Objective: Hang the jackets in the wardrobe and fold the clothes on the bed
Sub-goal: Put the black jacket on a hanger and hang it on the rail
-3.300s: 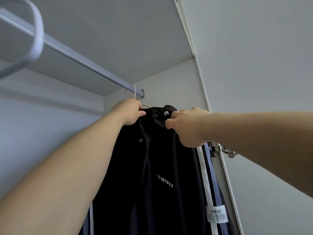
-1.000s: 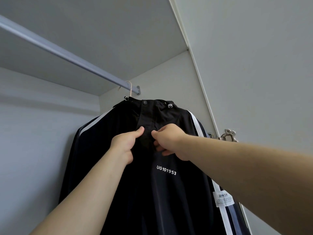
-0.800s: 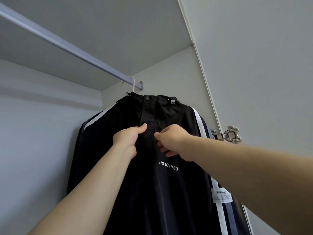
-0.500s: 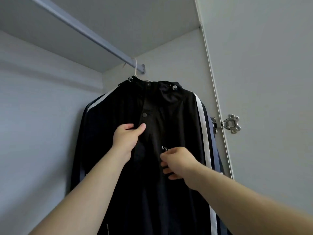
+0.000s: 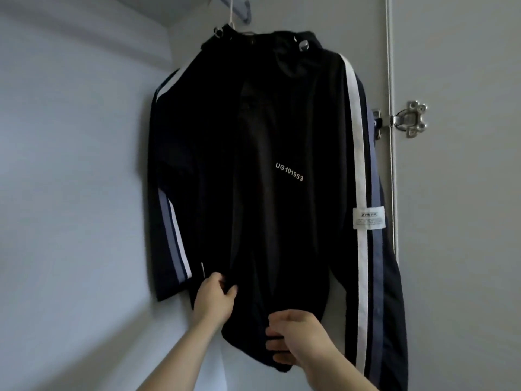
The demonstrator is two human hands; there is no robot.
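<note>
I judge this to be the tail of the hanging step. The jacket [image 5: 282,131] hangs by its hanger hook [image 5: 231,11] beside the rail bracket [image 5: 245,13] at the top of the wardrobe, front towards me, and I am pulling its lower front straight. My left hand [image 5: 214,300] pinches a fold of the front just above the hem, while my right hand [image 5: 301,340], lower and further right, has its fingers curled round the bottom edge. Next I should release both grips gently, so the hanger does not swing, and fetch another garment.
</note>
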